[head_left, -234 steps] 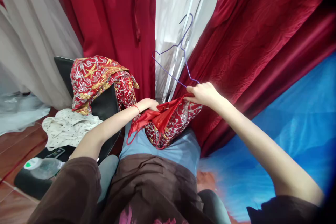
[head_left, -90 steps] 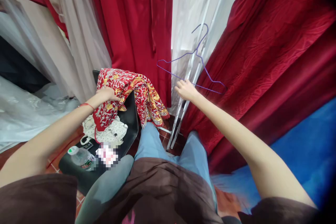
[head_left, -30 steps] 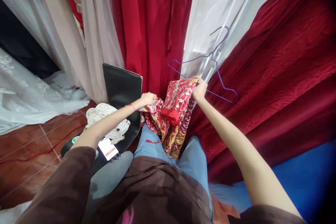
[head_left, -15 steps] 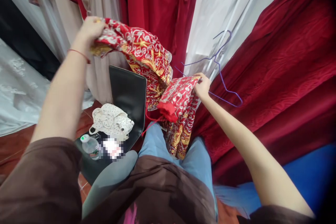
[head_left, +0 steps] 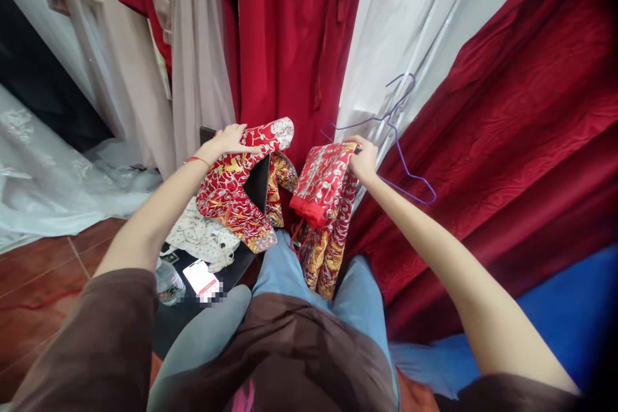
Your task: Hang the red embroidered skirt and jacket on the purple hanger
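My left hand grips the upper edge of a red garment with gold and silver embroidery, which drapes over the back of a black chair. A finger stretches right along the cloth. At the centre right, my right hand pinches a second folded red embroidered piece by its top corner. That piece hangs over my legs, with a plain red edge and thin red cords. Just behind my right hand is a purple wire hanger; whether I touch it cannot be seen.
The chair seat bears a white dotted cloth, a clear bottle and a phone with a lit screen. Red curtains, a white drape and beige gowns hang around. Blue fabric lies at right.
My left hand has come down and right with its garment, which now covers part of the chair back and the dotted cloth. My right hand has shifted slightly left and down, still holding its piece.
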Demonstrator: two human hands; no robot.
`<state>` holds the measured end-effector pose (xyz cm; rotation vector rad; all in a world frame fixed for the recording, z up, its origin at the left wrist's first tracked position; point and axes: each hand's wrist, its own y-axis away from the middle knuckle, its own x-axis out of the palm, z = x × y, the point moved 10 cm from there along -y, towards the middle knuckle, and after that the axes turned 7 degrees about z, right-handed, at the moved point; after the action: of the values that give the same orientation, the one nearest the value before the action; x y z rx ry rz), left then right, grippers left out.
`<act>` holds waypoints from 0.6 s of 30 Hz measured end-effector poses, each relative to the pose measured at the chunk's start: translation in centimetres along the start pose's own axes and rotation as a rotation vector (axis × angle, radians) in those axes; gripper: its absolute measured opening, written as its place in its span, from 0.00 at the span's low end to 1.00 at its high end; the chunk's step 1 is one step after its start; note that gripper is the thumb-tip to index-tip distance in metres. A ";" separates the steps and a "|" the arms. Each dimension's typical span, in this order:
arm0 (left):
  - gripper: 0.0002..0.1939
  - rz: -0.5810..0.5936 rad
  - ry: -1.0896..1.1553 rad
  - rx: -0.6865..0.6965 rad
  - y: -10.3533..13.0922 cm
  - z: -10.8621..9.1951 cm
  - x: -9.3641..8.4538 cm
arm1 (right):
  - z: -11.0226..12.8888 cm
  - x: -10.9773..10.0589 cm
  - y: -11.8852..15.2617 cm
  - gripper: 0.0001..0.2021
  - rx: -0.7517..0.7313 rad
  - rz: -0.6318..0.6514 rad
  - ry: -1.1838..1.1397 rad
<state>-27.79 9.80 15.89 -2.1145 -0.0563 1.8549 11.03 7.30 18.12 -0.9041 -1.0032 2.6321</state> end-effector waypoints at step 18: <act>0.32 -0.201 0.011 -0.274 -4.1 -3.8 -5.1 | -0.4 -1.2 -1.5 0.15 -0.032 0.027 0.077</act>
<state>-24.08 11.65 22.25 -2.1991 -0.5281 1.8005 12.17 8.18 19.46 -1.0245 -1.0236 2.5885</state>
